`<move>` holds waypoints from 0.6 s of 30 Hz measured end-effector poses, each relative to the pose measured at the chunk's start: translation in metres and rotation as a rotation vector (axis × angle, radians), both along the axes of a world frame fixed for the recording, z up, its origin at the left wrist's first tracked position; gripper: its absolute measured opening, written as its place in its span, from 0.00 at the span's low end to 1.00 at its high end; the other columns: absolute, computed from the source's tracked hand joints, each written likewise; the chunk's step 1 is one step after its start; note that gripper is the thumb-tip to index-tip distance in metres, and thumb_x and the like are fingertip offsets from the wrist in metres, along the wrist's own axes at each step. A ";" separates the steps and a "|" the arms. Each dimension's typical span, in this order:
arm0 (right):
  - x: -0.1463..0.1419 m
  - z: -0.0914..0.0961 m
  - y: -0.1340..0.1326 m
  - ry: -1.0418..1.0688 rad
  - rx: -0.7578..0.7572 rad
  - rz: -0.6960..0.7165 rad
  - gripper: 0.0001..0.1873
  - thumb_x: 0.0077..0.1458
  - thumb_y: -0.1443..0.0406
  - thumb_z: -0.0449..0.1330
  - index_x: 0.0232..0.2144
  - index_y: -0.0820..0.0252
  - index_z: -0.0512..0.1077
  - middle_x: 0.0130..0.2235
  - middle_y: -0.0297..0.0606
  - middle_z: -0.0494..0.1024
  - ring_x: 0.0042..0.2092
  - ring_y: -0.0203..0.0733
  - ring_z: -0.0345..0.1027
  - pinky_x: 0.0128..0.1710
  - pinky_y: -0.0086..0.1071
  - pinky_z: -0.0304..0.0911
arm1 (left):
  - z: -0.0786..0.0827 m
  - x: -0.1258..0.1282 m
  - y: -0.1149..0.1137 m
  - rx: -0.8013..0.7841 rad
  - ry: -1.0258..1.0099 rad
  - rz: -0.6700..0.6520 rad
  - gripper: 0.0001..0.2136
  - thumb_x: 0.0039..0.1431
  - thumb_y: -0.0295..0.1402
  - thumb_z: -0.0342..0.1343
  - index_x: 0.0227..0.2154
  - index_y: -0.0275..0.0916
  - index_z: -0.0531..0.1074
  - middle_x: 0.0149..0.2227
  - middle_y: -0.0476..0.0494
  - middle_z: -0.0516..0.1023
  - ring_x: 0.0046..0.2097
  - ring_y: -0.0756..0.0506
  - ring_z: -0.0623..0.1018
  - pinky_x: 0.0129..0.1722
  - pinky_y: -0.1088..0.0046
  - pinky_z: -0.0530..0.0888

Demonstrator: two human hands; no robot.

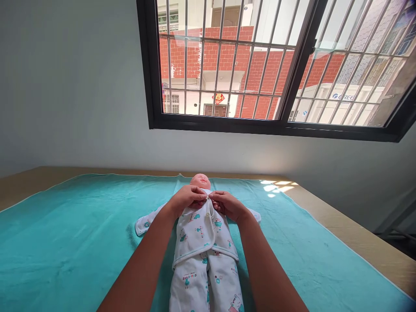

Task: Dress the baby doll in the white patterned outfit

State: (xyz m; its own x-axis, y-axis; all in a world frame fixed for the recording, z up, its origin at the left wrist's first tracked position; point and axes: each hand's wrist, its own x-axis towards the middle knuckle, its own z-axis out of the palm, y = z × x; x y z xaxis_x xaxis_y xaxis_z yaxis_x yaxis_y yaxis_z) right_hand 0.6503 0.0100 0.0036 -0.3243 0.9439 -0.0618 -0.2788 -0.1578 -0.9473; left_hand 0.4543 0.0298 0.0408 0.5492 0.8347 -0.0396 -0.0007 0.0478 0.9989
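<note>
A baby doll lies on its back, its head toward the wall. It wears a white printed jacket and matching trousers. My left hand pinches the jacket's front edge just under the doll's chin. Opposite it, my right hand pinches the other side of the neckline, the fingertips of both hands almost meeting. A small tie or fastener seems to lie between them, too small to make out. Below the hands the jacket front overlaps, with a thin cord showing. Both sleeves stretch out sideways.
A turquoise cloth spreads under the doll over a wooden table, whose bare edges show left and right. Behind stands a grey wall with a black-framed barred window. Sunlight patches fall at the back right.
</note>
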 end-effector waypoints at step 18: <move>-0.004 0.007 -0.006 -0.082 0.001 0.006 0.15 0.43 0.64 0.72 0.31 0.63 0.72 0.23 0.28 0.67 0.23 0.25 0.59 0.23 0.19 0.58 | -0.003 0.000 0.002 0.029 0.047 0.001 0.12 0.40 0.34 0.69 0.25 0.34 0.74 0.23 0.48 0.74 0.26 0.52 0.72 0.28 0.76 0.69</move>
